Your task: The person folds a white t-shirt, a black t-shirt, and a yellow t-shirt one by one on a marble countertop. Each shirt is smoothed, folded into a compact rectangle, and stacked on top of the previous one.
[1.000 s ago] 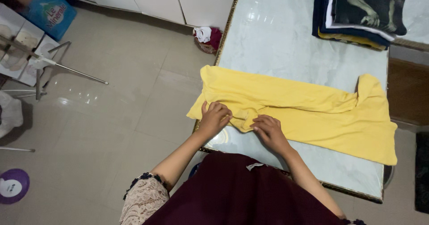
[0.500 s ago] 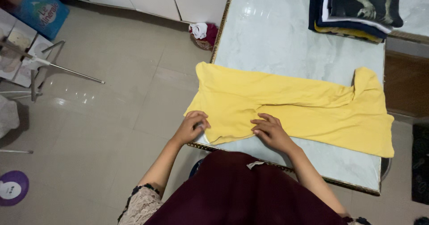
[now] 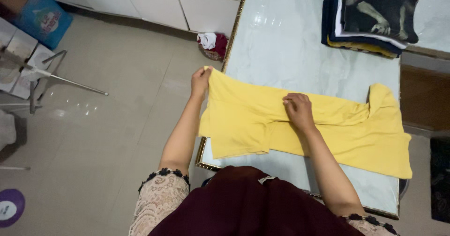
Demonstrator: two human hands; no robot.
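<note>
two hands have left the near edge of the yellow garment point(image 3: 300, 123) and gone further up it: a second ago both were bunched close together over the near hem by the person's body, and half a second ago the left was already sliding out toward the table's left edge. now the left hand point(image 3: 200, 80) has travelled to the garment's far left corner, where the cloth hangs a little past the table point(image 3: 281, 39) rim, and its fingers are pinched shut on that corner. the right hand point(image 3: 297, 109) has moved up to the upper fold line near the middle, its fingers curled down onto the cloth; whether it grips the fabric or only presses it cannot be told from here. judging by this, the near edge has been left alone and the work has shifted to the far edge, which looks pulled taut between the two hands. the garment lies spread along the marble table top, its bulk to the right of the right hand and running on to a rumpled end at the right. beyond it, well apart at the far right corner, sits a stack of folded dark clothes point(image 3: 370, 15). on the floor by the table's far left corner stands a small basket point(image 3: 212, 44) with white and red cloth in it.
</note>
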